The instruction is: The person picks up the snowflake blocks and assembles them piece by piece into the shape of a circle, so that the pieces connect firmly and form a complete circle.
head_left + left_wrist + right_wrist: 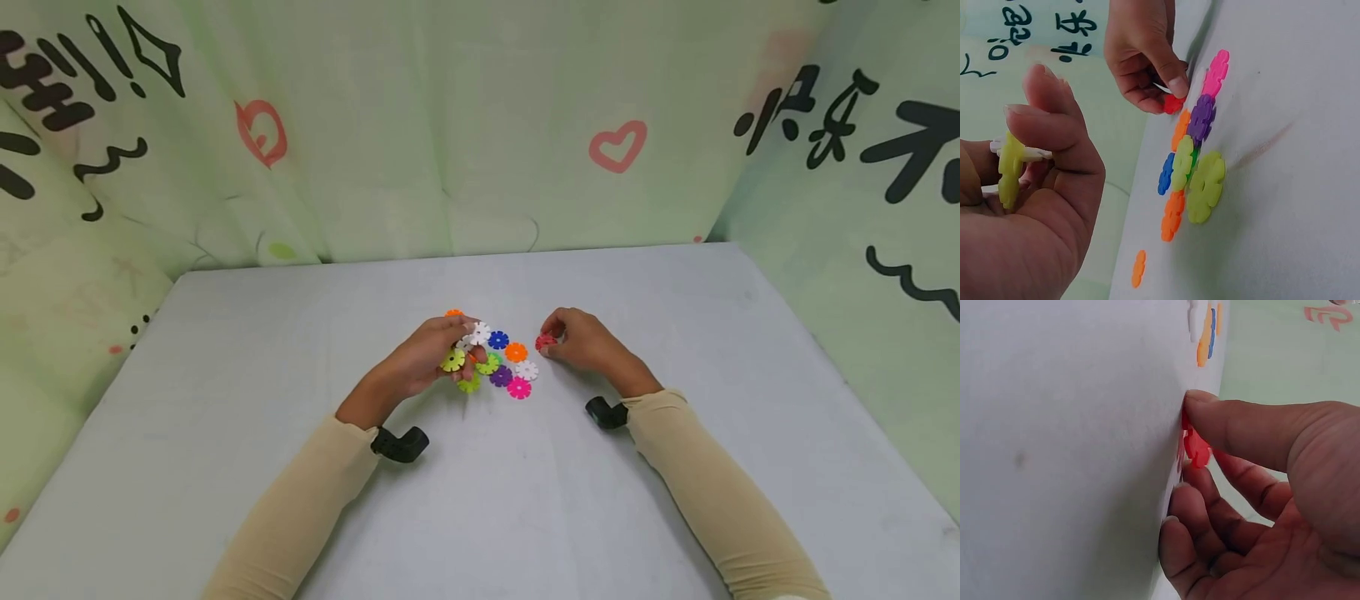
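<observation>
My left hand [426, 357] is raised over the left side of a group of flower-shaped plastic discs. Between its thumb and fingers it holds a yellow-green disc [1010, 170] joined crosswise to white discs [481, 332]. At the group's right side, my right hand [592, 343] pinches a red disc [1197, 449] with thumb and forefinger, its fingertips low against the tabletop. More red shows right under the thumb tip. Nearest to the right hand lie an orange disc [516, 352], a white disc [527, 370] and a pink disc [519, 388].
Blue [498, 340], purple [501, 377] and yellow-green discs [469, 384] lie between the hands on the white-covered table [480, 517]. A separate orange disc [1139, 269] lies beyond the left hand. Printed pale green curtains [450, 125] stand behind and beside the table.
</observation>
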`<state>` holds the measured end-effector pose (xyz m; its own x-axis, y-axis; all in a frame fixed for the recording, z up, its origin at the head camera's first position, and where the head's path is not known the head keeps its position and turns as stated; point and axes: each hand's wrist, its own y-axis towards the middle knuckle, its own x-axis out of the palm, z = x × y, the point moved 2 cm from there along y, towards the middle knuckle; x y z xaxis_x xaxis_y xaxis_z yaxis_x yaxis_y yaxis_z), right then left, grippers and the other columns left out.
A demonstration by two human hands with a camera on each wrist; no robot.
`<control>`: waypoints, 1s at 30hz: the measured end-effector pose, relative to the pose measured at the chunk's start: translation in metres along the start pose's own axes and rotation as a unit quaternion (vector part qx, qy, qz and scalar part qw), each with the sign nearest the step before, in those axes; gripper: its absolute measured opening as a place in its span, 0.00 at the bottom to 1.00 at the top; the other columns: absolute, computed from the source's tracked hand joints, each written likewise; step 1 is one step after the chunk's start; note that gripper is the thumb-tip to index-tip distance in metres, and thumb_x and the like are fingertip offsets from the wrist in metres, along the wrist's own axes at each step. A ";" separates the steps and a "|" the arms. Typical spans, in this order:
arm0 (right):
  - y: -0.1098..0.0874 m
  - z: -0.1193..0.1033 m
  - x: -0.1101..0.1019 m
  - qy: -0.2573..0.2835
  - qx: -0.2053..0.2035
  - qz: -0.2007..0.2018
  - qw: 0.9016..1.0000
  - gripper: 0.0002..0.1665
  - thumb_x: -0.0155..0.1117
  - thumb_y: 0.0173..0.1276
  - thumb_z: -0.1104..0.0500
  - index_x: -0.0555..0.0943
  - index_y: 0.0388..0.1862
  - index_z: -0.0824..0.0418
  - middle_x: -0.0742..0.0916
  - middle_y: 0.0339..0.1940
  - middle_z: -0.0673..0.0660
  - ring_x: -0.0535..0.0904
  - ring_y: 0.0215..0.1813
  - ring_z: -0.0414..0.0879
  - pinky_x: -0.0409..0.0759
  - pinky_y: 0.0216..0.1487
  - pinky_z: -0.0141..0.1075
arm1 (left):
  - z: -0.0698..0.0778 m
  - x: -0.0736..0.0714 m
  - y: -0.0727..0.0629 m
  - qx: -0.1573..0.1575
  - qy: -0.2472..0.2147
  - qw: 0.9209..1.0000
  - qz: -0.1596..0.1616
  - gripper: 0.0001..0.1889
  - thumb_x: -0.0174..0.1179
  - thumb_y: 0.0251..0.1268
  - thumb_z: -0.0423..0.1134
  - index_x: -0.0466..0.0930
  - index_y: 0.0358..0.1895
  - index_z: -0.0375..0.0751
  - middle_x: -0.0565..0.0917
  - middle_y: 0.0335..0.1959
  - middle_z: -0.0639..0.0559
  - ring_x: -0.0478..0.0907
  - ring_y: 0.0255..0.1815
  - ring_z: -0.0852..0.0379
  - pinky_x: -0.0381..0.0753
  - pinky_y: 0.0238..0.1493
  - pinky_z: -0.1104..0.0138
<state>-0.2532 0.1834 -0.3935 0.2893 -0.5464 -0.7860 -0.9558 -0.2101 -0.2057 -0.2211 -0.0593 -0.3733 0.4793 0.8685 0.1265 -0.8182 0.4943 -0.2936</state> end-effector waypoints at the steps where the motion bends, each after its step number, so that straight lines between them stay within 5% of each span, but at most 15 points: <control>1: 0.000 0.000 0.000 0.004 -0.001 0.001 1.000 0.17 0.69 0.63 0.62 0.78 0.49 0.64 0.80 0.42 0.60 0.73 0.45 0.54 0.77 0.46 0.42 | 0.000 0.000 0.000 0.001 0.000 1.000 -0.002 0.18 0.39 0.81 0.39 0.64 0.64 0.33 0.80 0.32 0.43 0.74 0.21 0.56 0.71 0.24 0.69; 6: -0.001 0.001 0.001 0.015 -0.006 0.012 1.000 0.13 0.66 0.65 0.65 0.78 0.49 0.63 0.80 0.40 0.60 0.74 0.43 0.53 0.78 0.43 0.40 | -0.001 0.001 0.001 -0.006 -0.010 1.000 -0.007 0.17 0.38 0.80 0.38 0.66 0.62 0.32 0.81 0.32 0.43 0.71 0.17 0.58 0.70 0.20 0.71; 15: -0.003 -0.003 0.002 0.046 -0.046 0.036 0.997 0.14 0.62 0.68 0.67 0.81 0.52 0.63 0.84 0.43 0.59 0.77 0.46 0.53 0.80 0.48 0.42 | -0.007 0.000 0.004 -0.013 0.013 0.999 0.030 0.19 0.41 0.79 0.40 0.71 0.65 0.37 0.77 0.30 0.44 0.67 0.17 0.59 0.66 0.17 0.74; 21: -0.004 -0.009 0.002 0.058 -0.080 0.050 0.994 0.14 0.61 0.68 0.67 0.83 0.52 0.63 0.85 0.46 0.58 0.79 0.50 0.52 0.79 0.53 0.44 | -0.008 0.000 0.008 0.000 0.027 0.997 0.071 0.21 0.47 0.78 0.44 0.72 0.65 0.36 0.76 0.35 0.46 0.70 0.21 0.58 0.73 0.21 0.71; 30: -0.012 -0.033 0.003 0.129 -0.122 0.061 0.982 0.10 0.67 0.66 0.65 0.83 0.46 0.64 0.87 0.41 0.56 0.84 0.43 0.48 0.82 0.45 0.38 | -0.004 0.001 0.009 0.018 0.010 0.995 0.097 0.21 0.48 0.78 0.42 0.72 0.64 0.30 0.80 0.30 0.45 0.75 0.21 0.58 0.78 0.29 0.71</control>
<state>-0.2392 0.1575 -0.3748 0.2080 -0.7603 -0.6154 -0.9521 -0.3016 0.0508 -0.2270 -0.0537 -0.3796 0.3168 0.9471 0.0509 -0.9068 0.3181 -0.2768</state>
